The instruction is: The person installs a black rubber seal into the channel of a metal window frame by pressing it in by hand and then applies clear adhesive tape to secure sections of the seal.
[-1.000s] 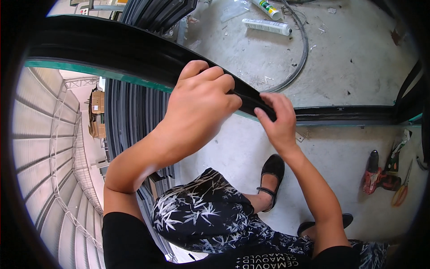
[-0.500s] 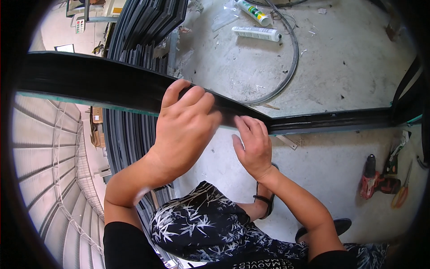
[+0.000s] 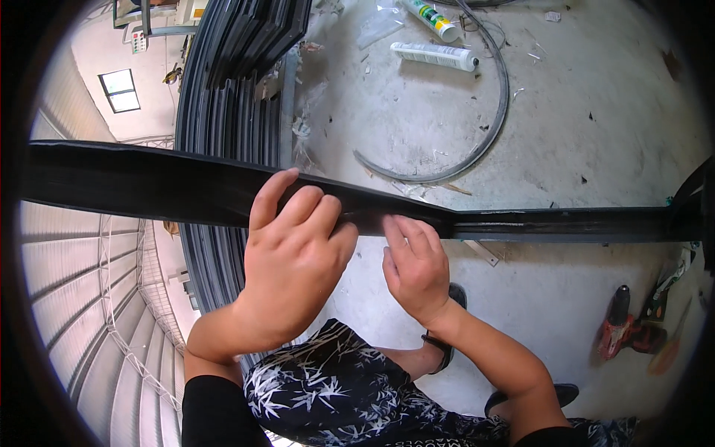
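Note:
A long black frame (image 3: 149, 179) crosses the view from left to right, its channel side facing me. My left hand (image 3: 287, 272) is closed over it, with the index finger hooked near the top edge and the other fingers curled at its lower side. Whether a thin strip lies under those fingers is hidden. Just to the right, my right hand (image 3: 418, 268) rests its stretched fingertips on the frame's lower part, thumb held apart. Beyond the right hand, the frame's narrower black length (image 3: 558, 226) runs to the right side.
Behind the frame, a stack of black profiles (image 3: 253, 45) stands at left. Two sealant tubes (image 3: 434, 56) and a curved black hose (image 3: 500, 104) lie on the concrete floor (image 3: 588, 97). At right lie a red-and-black cordless drill (image 3: 617, 328) and orange-handled pliers or scissors (image 3: 663, 357).
The view has shifted, so the frame and both hands appear lower. Both hands stay on the frame; the right fingertips have moved slightly closer to the left hand.

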A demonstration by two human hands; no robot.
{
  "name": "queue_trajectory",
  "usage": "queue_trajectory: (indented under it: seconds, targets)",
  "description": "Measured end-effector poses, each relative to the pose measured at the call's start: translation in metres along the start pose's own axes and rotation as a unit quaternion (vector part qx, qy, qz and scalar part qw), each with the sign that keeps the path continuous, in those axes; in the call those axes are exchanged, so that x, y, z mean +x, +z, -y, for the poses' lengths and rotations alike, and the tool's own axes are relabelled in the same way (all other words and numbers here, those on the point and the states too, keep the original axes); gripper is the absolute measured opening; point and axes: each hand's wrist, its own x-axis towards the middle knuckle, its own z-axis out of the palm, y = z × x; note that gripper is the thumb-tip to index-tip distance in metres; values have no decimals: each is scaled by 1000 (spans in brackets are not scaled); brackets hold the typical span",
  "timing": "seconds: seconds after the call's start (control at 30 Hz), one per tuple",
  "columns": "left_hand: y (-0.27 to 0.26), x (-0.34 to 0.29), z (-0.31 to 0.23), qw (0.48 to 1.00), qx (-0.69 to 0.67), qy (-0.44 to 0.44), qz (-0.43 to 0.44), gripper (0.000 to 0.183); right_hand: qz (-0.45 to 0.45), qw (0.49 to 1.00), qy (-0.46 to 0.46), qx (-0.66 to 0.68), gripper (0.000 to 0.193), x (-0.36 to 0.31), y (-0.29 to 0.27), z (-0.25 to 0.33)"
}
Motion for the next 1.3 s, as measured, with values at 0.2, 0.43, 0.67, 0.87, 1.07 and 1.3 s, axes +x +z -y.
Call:
queue_trajectory:
  seconds: [0.2, 0.43, 0.67, 0.87, 1.07, 1.3]
  targets:
    - [9, 11, -6, 995, -7, -18, -99, 6, -40, 990, -42, -128, 40, 2, 12, 8]
    - [-9, 12, -6, 999, -5, -25, 34, 10, -45, 993, 40, 101, 26, 26, -36, -35]
    - [-10, 7, -5, 997, -51, -39, 47, 11, 34, 993, 46, 105, 28, 8, -34, -48]
    - [-7, 11, -8, 997, -41, -50, 33, 10, 3, 998, 43, 50, 34, 8, -30, -40]
    - [-1, 17, -4, 999, -26, -47, 6, 10, 179, 971, 13, 157, 48, 60, -20, -74]
    - [9, 16, -1, 996, -36, -31, -78, 3, 438, 792, 208, 371, 46, 77, -5, -104]
